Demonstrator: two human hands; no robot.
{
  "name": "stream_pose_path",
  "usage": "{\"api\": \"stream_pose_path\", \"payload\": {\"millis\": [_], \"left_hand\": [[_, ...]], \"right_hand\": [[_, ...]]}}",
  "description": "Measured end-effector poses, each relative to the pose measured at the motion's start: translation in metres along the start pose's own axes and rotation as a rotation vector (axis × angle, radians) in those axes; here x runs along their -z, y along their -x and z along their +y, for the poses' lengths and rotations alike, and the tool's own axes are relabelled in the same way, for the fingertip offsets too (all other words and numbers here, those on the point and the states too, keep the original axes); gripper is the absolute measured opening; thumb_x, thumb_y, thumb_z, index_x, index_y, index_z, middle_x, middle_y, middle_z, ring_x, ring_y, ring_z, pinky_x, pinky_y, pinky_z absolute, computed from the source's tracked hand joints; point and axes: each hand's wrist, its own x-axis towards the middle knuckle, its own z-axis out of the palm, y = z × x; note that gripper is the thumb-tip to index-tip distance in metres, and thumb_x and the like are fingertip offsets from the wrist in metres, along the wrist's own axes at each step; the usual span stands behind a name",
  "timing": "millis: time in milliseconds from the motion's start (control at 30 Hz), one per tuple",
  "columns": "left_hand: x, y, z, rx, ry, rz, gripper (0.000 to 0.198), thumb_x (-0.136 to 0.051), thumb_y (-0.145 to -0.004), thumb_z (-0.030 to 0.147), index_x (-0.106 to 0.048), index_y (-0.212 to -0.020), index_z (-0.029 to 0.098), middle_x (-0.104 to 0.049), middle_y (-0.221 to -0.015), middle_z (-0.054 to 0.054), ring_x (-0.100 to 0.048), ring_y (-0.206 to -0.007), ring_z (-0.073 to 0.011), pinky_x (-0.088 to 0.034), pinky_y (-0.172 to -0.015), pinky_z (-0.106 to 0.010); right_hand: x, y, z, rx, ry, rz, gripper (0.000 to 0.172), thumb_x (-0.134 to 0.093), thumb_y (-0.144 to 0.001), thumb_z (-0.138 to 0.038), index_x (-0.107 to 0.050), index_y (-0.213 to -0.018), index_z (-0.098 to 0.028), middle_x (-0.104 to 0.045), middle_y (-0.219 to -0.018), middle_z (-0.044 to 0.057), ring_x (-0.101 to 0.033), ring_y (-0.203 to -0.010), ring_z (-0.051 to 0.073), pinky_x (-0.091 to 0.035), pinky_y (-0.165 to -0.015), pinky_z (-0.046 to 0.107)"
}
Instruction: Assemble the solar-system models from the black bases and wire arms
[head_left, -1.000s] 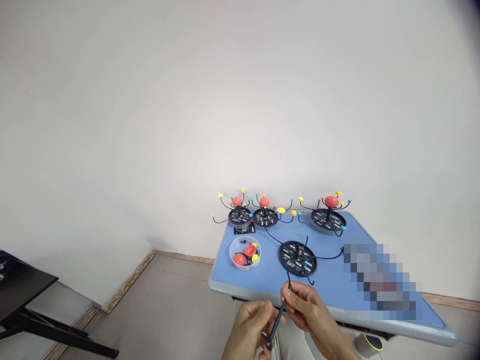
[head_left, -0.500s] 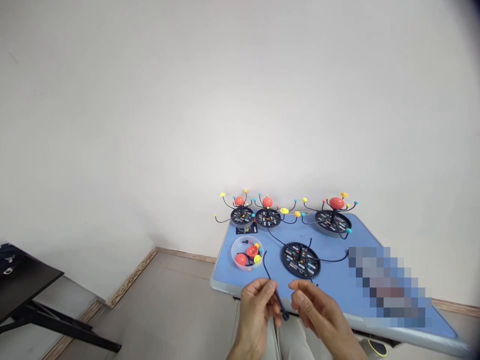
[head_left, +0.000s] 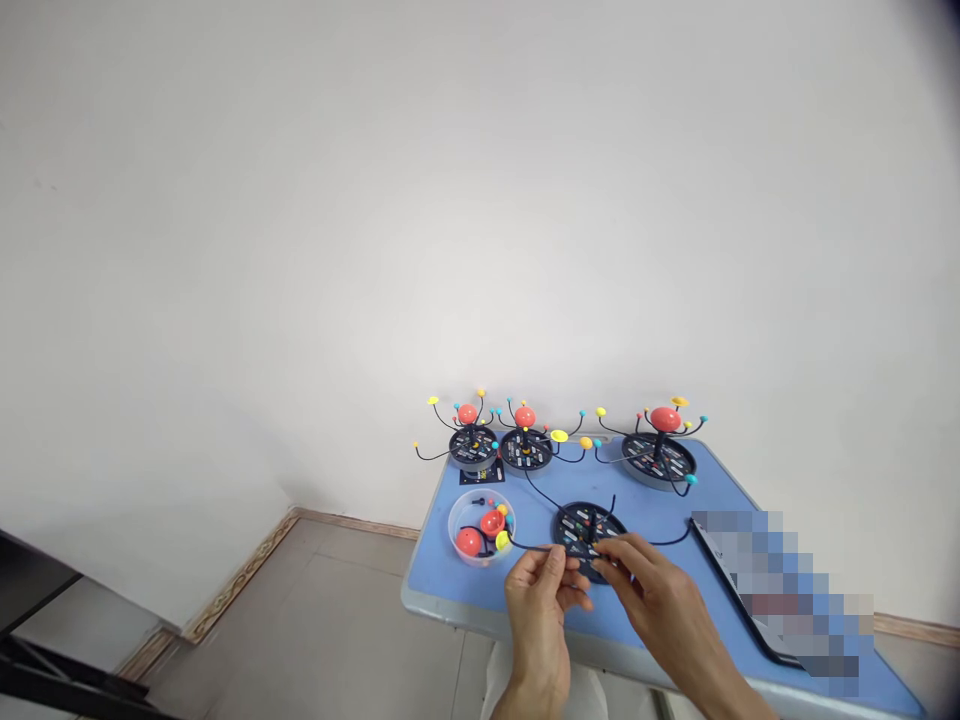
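The left hand [head_left: 536, 610] has its fingers closed on a thin black wire arm [head_left: 534, 546], over a round black disc base [head_left: 579, 522] on the blue tabletop [head_left: 442, 570]. The right hand [head_left: 660, 600] has its fingers curled at the disc's 4 o'clock; whether they grip anything cannot be determined. A clear round plastic tub [head_left: 481, 527] stands at the disc's 9 o'clock.

Blue table [head_left: 442, 580], black round base [head_left: 574, 522] with multicoloured labels [head_left: 571, 548], coral-red ball [head_left: 469, 542], yellow disc [head_left: 559, 436]

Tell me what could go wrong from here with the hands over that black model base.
The left hand and right hand are working close over the black round base, so a slip could bend a thin black wire arm. That arm's end sits by the clear plastic bowl, so a jolt might knock the bowl and scatter its red balls.
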Motion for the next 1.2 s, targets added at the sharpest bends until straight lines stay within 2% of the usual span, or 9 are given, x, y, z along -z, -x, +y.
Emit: {"api": "stream_pose_path", "payload": {"millis": [100, 200, 367, 600, 767, 933, 1200], "left_hand": [[-0.011, -0.016, -0.011, -0.007, 0.02, 0.028, 0.045, -0.09, -0.055, 0.044, -0.069, -0.073, 0.008, -0.07, -0.069, -0.008, -0.065, -0.055, -0.015, -0.05, -0.046, -0.023], [-0.02, -0.033, -0.021, -0.021, 0.034, 0.062, 0.048, -0.091, -0.053, 0.046, -0.069, -0.073, 0.008, -0.07, -0.067, -0.009, -0.067, -0.055, -0.0181, -0.053, -0.047, -0.025], [-0.026, -0.053, -0.031, -0.041, 0.03, 0.123, 0.05, -0.091, -0.049, 0.047, -0.068, -0.071, 0.009, -0.071, -0.065, -0.008, -0.066, -0.05, -0.0167, -0.054, -0.045, -0.025], [-0.023, -0.06, -0.037, -0.054, -0.005, 0.144, 0.049, -0.089, -0.05, 0.05, -0.068, -0.069, 0.01, -0.071, -0.063, -0.007, -0.069, -0.053, -0.0197, -0.055, -0.045, -0.027], [-0.019, -0.063, -0.04, -0.053, -0.012, 0.163, 0.047, -0.089, -0.051, 0.048, -0.067, -0.068, 0.01, -0.07, -0.062, -0.006, -0.068, -0.051, -0.0187, -0.055, -0.045, -0.026], [-0.013, -0.064, -0.044, -0.007, -0.009, 0.157, 0.044, -0.089, -0.055, 0.044, -0.066, -0.069, 0.009, -0.069, -0.062, -0.007, -0.066, -0.048, -0.0158, -0.055, -0.044, -0.024], [-0.013, -0.064, -0.042, 0.115, -0.061, 0.169, 0.039, -0.087, -0.065, 0.041, -0.062, -0.067, 0.01, -0.064, -0.058, -0.003, -0.061, -0.039, -0.0128, -0.053, -0.038, -0.023]], "right_hand": [[0.001, -0.018, 0.019, 0.132, 0.264, -0.018, 0.029, -0.041, -0.095, -0.031, -0.069, -0.093, -0.023, -0.071, -0.089, 0.008, -0.065, -0.062, 0.02, -0.045, -0.053, 0.03], [0.001, -0.034, 0.036, 0.223, 0.415, -0.093, 0.033, -0.034, -0.095, -0.018, -0.067, -0.097, -0.02, -0.069, -0.089, 0.009, -0.064, -0.063, 0.019, -0.043, -0.053, 0.029], [-0.002, -0.05, 0.049, 0.212, 0.618, -0.244, 0.034, -0.035, -0.087, -0.001, -0.065, -0.088, -0.019, -0.067, -0.09, 0.008, -0.063, -0.065, 0.017, -0.039, -0.054, 0.027], [-0.005, -0.057, 0.043, 0.169, 0.678, -0.305, 0.031, -0.041, -0.085, 0.001, -0.065, -0.08, -0.018, -0.063, -0.083, 0.004, -0.061, -0.065, 0.016, -0.031, -0.052, 0.026], [-0.007, -0.062, 0.037, 0.137, 0.703, -0.35, 0.033, -0.042, -0.087, 0.001, -0.067, -0.077, -0.019, -0.065, -0.081, 0.004, -0.062, -0.075, 0.018, -0.03, -0.054, 0.026], [-0.01, -0.065, 0.035, 0.086, 0.74, -0.39, 0.031, -0.046, -0.088, -0.002, -0.069, -0.076, -0.019, -0.067, -0.081, 0.005, -0.063, -0.08, 0.019, -0.03, -0.055, 0.027], [-0.016, -0.07, 0.031, 0.006, 0.828, -0.468, 0.026, -0.053, -0.082, -0.001, -0.072, -0.081, -0.018, -0.073, -0.088, 0.007, -0.067, -0.088, 0.022, -0.033, -0.06, 0.028]]}}
